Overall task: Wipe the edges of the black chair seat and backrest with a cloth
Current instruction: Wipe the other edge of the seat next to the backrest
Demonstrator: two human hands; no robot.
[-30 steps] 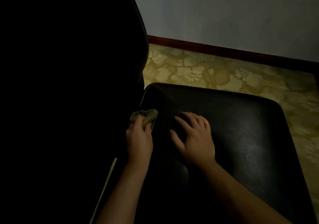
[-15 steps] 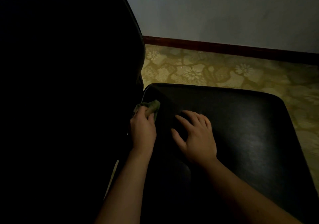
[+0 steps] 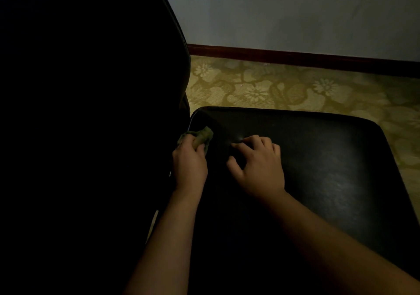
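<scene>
Where the backrest (image 3: 91, 113) rises beside the cloth (image 3: 203, 135), floral carpet (image 3: 284, 90) lies beyond.

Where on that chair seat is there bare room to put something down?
The seat is bare right of the right hand, out to its edges. Crowded by the backrest, where the left hand holds the cloth.
</scene>
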